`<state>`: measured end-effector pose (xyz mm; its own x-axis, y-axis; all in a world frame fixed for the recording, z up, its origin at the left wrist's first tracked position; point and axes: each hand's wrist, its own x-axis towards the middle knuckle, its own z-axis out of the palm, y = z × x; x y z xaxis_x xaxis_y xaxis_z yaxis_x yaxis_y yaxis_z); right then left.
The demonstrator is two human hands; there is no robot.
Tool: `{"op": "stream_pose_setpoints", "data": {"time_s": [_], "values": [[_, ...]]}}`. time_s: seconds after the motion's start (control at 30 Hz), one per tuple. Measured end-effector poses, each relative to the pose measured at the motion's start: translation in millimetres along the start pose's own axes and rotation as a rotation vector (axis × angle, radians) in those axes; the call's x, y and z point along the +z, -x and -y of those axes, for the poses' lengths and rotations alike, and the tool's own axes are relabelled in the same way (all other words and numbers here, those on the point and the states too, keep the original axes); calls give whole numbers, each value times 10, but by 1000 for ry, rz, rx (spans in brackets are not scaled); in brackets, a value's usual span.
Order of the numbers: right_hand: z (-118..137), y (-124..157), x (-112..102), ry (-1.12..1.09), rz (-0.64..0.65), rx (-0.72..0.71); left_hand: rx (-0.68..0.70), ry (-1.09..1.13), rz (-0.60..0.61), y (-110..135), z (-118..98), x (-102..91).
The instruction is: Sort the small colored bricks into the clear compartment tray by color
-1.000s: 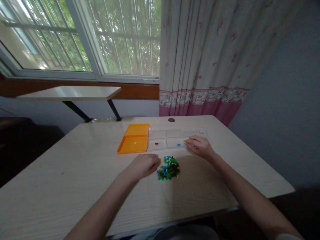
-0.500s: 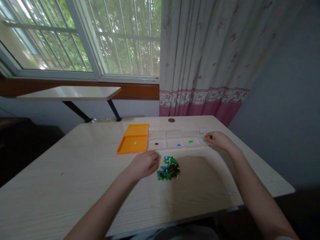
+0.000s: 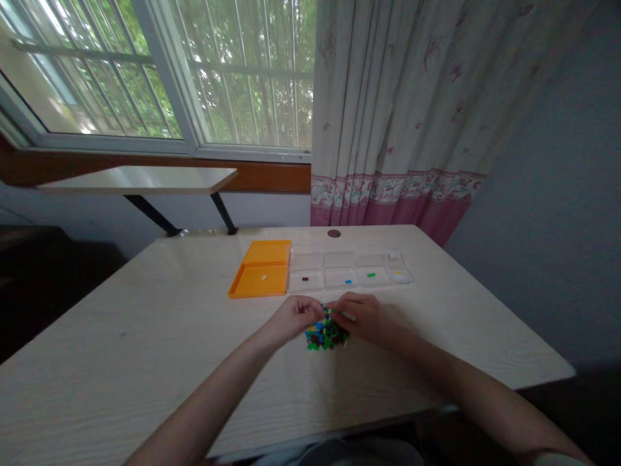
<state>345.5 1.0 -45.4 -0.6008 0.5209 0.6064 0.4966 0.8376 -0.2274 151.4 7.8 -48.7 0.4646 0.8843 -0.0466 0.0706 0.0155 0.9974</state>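
A small pile of tiny coloured bricks [image 3: 325,335], green, blue, brown and yellow, lies on the wooden table [image 3: 145,349]. My left hand [image 3: 297,314] rests at the pile's left edge with its fingers curled. My right hand [image 3: 361,317] lies over the pile's upper right, fingers bent down onto the bricks. Whether either hand holds a brick is hidden. Behind the pile sits a clear compartment tray [image 3: 334,259] with single brown, blue, green and yellow pieces in separate cells. An orange lid [image 3: 262,270] lies at its left with one white piece on it.
A round cable hole [image 3: 334,233] is near the table's far edge. A narrow shelf [image 3: 136,180] juts from the wall under the window. A pink-hemmed curtain [image 3: 398,110] hangs behind the table, and a grey wall stands at the right.
My right hand came back from the tray's far right cell, where a yellow piece now lies, to the brick pile. My left hand shifted slightly right onto the pile.
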Motion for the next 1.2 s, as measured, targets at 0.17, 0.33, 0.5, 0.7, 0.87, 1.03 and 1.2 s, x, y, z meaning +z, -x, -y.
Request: {"op": "stream_pose_setpoints", "data": {"time_s": [0.17, 0.33, 0.5, 0.7, 0.87, 1.03, 1.2], "values": [[49, 16, 47, 3, -14, -14, -69, -34, 30, 10, -21, -5], [24, 25, 81, 7, -10, -4, -83, -79, 57, 18, -52, -1], [16, 28, 80, -13, 0, -3, -100, -66, 96, 22, -54, -5], [20, 23, 53, -29, 38, -4, -94, -52, 127, 36, -48, 12], [-12, 31, 70, -79, 1, 4, -52, -117, 105, 28, -35, -13], [-95, 7, -41, -120, -191, 52, 58, -522, 236, 162, -213, -170], [-205, -6, -200, -18, -344, 85, 126, -854, 422, 242, -290, -239]]}}
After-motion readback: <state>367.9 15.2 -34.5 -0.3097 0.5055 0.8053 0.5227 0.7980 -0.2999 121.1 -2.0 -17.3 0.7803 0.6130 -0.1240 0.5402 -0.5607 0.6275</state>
